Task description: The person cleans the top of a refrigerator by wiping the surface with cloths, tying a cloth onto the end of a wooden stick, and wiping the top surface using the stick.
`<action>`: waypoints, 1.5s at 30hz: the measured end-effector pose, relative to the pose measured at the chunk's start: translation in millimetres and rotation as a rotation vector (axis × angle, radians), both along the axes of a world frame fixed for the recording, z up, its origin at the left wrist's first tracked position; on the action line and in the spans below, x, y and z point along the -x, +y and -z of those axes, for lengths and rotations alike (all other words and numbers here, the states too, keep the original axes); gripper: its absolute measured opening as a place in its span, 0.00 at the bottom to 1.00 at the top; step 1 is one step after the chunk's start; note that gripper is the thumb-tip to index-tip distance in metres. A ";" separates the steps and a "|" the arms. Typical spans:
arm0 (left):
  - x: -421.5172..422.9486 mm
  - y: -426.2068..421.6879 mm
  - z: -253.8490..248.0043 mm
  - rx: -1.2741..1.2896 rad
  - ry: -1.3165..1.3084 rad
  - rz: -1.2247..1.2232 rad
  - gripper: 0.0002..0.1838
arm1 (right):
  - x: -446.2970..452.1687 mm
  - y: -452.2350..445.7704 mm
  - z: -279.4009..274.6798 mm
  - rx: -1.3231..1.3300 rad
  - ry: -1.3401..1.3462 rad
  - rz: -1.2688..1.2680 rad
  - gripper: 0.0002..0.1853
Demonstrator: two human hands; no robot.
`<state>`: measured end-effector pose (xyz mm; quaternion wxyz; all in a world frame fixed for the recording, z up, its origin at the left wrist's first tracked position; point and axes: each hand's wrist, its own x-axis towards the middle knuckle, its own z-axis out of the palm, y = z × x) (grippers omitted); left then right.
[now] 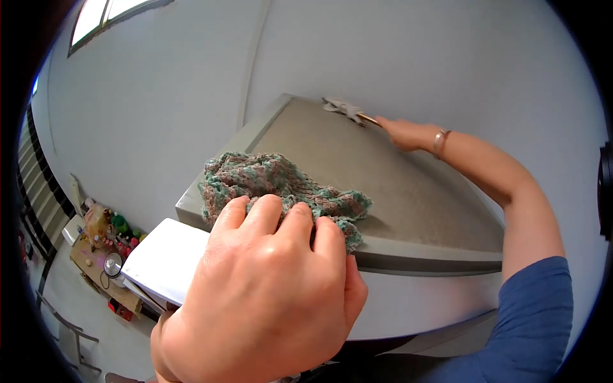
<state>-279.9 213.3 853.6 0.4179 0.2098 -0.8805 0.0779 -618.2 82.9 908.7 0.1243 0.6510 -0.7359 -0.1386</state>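
Observation:
My left hand (274, 287) is large in the foreground, its fingers curled on a crumpled green-and-brown knit cloth (268, 175). The cloth lies bunched at the near left edge of a dusty grey-beige top (383, 185) of a white appliance or cabinet. Farther back, my right hand (408, 135) grips the thin wooden handle of a duster (345, 112). Its pale, ragged head touches the top near the far corner by the wall. A bracelet circles the right wrist.
A white box-like object (169, 258) stands left of the cloth. Lower down on the left, a wooden table (96, 265) carries bottles, bags and a glass-lidded pot. A chair (76, 338) stands at the lower left. A pale wall (383, 51) rises behind the top.

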 end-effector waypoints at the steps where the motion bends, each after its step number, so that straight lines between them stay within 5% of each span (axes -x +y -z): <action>1: 2.4 3.7 -1.1 0.001 -0.004 0.001 0.11 | -14.8 -2.3 -3.2 -0.027 -0.044 0.009 0.30; 9: 4.5 10.1 -7.1 -0.020 0.013 -0.012 0.10 | -86.7 -44.7 -10.9 -0.005 0.126 -0.191 0.33; 18: -6.0 -9.7 -0.1 -0.036 -0.107 -0.055 0.05 | -49.5 -6.1 -7.9 -0.060 0.005 0.163 0.26; 24: -0.6 -6.9 -2.6 -0.003 0.020 0.005 0.06 | -82.9 -75.1 1.3 -0.030 0.063 -0.115 0.31; 28: 1.4 -6.9 -2.0 -0.008 0.032 -0.010 0.07 | -66.4 -49.1 0.7 -0.011 0.077 -0.014 0.27; 37: 1.5 -6.5 -1.4 -0.011 -0.004 -0.050 0.10 | -36.9 106.7 -15.7 -0.197 -0.115 0.082 0.37; 45: -0.7 -5.7 -1.4 -0.017 0.020 -0.069 0.12 | -46.3 65.7 -11.5 -0.077 -0.050 0.061 0.30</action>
